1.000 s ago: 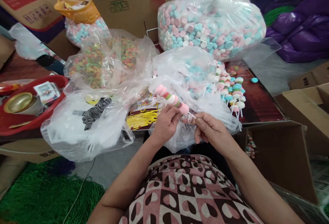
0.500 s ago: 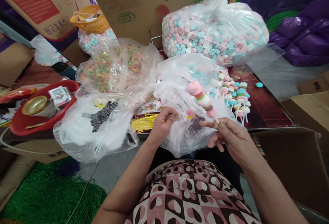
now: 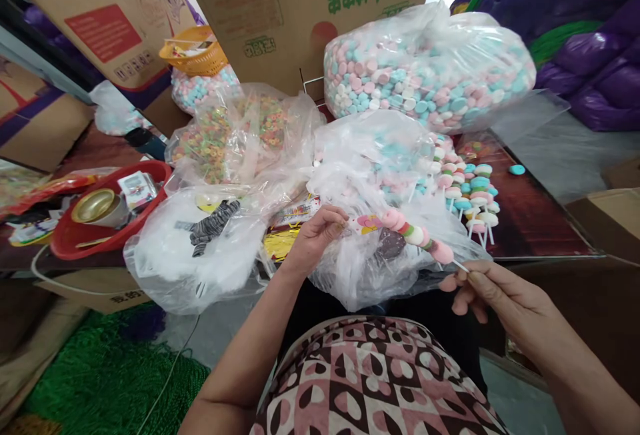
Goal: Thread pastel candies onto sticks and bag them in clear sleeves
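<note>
Between the thumb and bent fingers of my right hand (image 3: 483, 288) is the white stick of a marshmallow skewer (image 3: 415, 235), strung with pink, white and green-red sweets. The skewer slants up to the left. Its pink tip meets a printed clear plastic wrapper (image 3: 367, 223) with a pink and yellow picture; whether the tip is inside it I cannot tell. My left hand (image 3: 320, 232) pinches the wrapper's other end, fingers closed. Below both hands lies a crumpled clear plastic bag (image 3: 345, 282). Several finished marshmallow skewers (image 3: 480, 198) lie to the right on the table.
A large bag of marshmallows (image 3: 425, 75) and a bag of ring-shaped sweets (image 3: 240, 128) stand behind. At left are a red basin (image 3: 65, 242) and a bag of white filling (image 3: 165, 248). Yellow ties (image 3: 281, 245) lie by my left hand. A cardboard box (image 3: 295, 28) rises at the back.
My right hand has moved right and down, swinging the skewer flatter, so its tip now meets the wrapper. My left hand keeps its pinch. The whole view has shifted slightly.
</note>
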`<state>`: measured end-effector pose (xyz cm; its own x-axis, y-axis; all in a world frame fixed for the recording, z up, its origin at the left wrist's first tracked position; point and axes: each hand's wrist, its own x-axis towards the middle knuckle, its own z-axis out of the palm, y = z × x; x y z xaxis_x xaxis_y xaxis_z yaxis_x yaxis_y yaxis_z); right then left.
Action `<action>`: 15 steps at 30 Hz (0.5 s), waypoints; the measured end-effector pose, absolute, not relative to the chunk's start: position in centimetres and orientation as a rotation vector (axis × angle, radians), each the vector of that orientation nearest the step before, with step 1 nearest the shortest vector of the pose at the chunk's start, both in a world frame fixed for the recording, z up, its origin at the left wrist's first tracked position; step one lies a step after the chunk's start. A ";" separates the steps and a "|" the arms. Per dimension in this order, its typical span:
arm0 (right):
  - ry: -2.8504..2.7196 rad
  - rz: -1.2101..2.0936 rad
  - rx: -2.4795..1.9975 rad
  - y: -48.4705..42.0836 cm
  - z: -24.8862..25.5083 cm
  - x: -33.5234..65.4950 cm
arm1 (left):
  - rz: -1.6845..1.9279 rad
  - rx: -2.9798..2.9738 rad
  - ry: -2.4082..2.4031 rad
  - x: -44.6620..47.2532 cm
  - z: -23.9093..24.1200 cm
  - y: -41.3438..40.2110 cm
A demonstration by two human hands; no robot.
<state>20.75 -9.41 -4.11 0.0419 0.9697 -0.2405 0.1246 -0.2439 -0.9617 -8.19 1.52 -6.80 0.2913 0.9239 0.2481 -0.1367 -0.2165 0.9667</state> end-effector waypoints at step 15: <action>-1.514 1.084 -1.703 -10.2 -3.5 24.0 | 1.044 1.795 0.793 -8.3 -5.8 1.8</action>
<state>24.05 -10.16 -3.48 0.0118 0.9839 -0.1784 0.4855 -0.1616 -0.8591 -8.27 1.78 -5.79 0.4410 0.8362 0.3259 0.0896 -0.4024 0.9111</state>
